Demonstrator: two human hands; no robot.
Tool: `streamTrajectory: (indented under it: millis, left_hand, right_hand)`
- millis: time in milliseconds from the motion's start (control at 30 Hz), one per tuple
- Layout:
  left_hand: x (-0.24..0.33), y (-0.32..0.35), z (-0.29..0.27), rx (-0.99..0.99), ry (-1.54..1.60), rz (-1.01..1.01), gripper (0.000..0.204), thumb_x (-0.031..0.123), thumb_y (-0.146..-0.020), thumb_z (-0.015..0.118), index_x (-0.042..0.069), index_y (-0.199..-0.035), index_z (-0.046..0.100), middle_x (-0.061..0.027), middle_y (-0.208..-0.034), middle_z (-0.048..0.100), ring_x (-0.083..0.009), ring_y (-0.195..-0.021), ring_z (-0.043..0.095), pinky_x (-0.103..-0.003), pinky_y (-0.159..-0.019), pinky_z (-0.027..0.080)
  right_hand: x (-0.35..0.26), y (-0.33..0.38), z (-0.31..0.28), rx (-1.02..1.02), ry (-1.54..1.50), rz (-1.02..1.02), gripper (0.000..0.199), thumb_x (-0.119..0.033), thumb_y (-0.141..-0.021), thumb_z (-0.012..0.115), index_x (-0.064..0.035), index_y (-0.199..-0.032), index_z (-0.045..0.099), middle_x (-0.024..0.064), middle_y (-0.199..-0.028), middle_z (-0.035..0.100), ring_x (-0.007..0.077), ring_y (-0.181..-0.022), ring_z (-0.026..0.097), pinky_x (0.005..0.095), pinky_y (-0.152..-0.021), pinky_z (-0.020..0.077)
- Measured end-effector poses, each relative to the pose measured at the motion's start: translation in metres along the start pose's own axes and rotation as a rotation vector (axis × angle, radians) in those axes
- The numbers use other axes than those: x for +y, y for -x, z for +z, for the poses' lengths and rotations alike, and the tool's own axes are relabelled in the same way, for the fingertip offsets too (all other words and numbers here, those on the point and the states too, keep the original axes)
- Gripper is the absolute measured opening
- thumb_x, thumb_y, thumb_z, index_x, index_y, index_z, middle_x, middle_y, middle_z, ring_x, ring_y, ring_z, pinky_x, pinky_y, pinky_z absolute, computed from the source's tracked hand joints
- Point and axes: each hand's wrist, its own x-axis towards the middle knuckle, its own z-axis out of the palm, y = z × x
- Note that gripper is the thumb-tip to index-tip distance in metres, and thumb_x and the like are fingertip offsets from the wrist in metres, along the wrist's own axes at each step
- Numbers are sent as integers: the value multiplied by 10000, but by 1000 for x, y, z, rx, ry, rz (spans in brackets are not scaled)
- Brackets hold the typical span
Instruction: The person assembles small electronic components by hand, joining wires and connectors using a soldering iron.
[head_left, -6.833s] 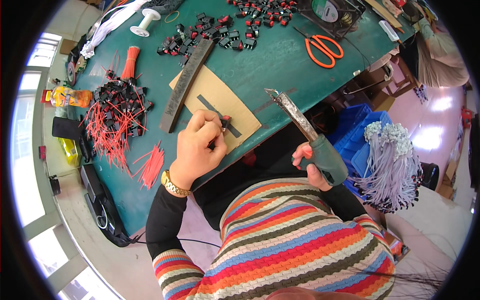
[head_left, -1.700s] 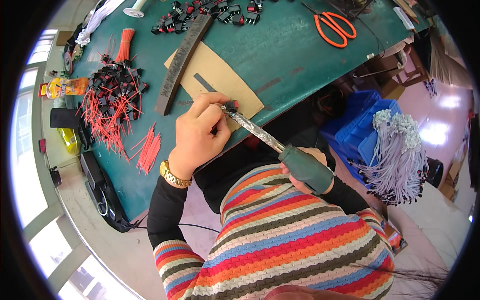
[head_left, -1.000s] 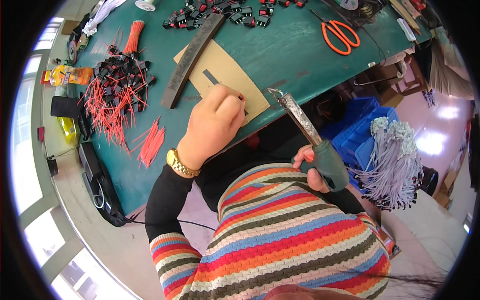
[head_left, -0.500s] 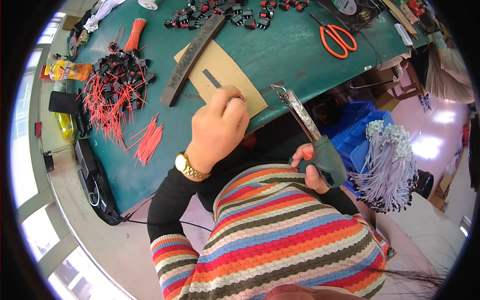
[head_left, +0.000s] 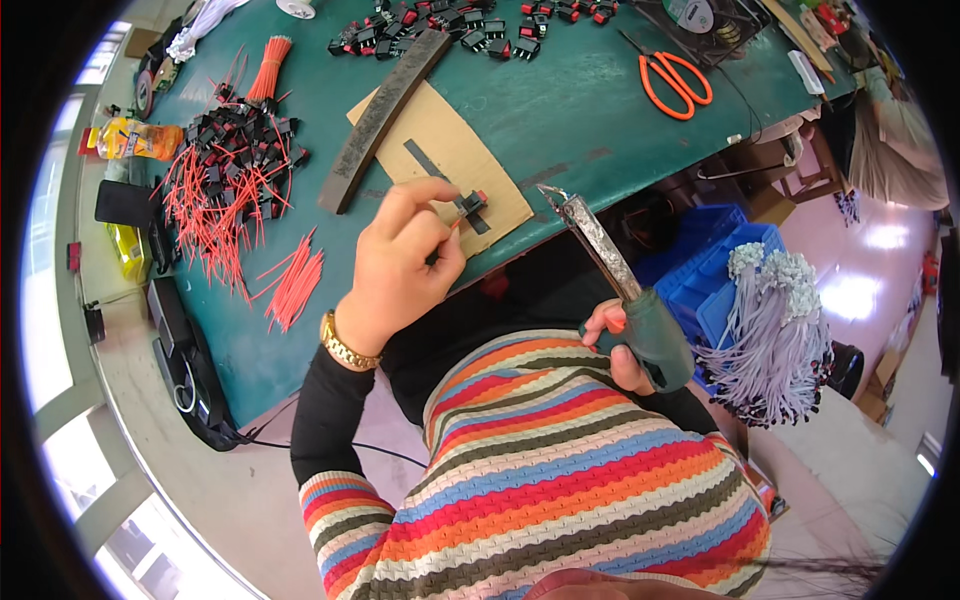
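Observation:
A small black rocker switch [head_left: 472, 204] with a red part sits on a dark strip [head_left: 424, 160] on a tan board [head_left: 508, 190]. Just left of the switch is my left hand [head_left: 400, 250], its index finger and thumb apart at the switch's edge. Whether a fingertip still touches it is hard to see. In my right hand [head_left: 618, 345] is a soldering iron [head_left: 600, 235] with a dark green handle. Its metal tip points up and left, near the table's front edge and apart from the switch.
On the green table [head_left: 560, 110] lie a curved dark bar [head_left: 385, 120], orange-handled scissors [head_left: 675, 85], loose switches [head_left: 490, 30], a pile of switches with red wires [head_left: 235, 165] and cut red wires [head_left: 293, 285]. Blue bins [head_left: 705, 290] and bundled white wires [head_left: 780, 340] stand right.
My left hand has drawn back to the left and its fingers have spread, uncovering the switch on the strip. The soldering iron has shifted only slightly.

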Motion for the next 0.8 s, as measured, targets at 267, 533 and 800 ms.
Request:
streamTrajectory:
  millis: [267, 533, 800]
  left_hand:
    - [-20, -15, -6, -256, -186, 434, 188, -92, -675, 652, 7, -695, 494, -130, -960, 642, -246, -714, 626, -321, -627, 528]
    - [-24, -11, 2, -154, -165, 403, 185, -50, -636, 628, 41, -653, 468, -82, -948, 635, -221, -642, 598, -312, -560, 495]
    - [-23, -12, 1, -190, -71, 261, 196, -101, -628, 618, 38, -647, 481, -82, -927, 632, -207, -624, 597, -292, -529, 485]
  right_hand:
    - [-1, 2, 3, 35, 5, 72, 319, -151, -851, 613, -9, -1128, 547, 140, -962, 602, 162, -783, 606, 283, -692, 507]
    - [-8, -5, 4, -17, 135, 154, 240, -72, -782, 585, 4, -1009, 577, 98, -929, 623, 142, -748, 619, 255, -669, 502]
    - [5, -5, -7, -277, 312, 150, 278, -116, -819, 606, 12, -1062, 558, 125, -962, 605, 168, -801, 616, 290, -742, 504]
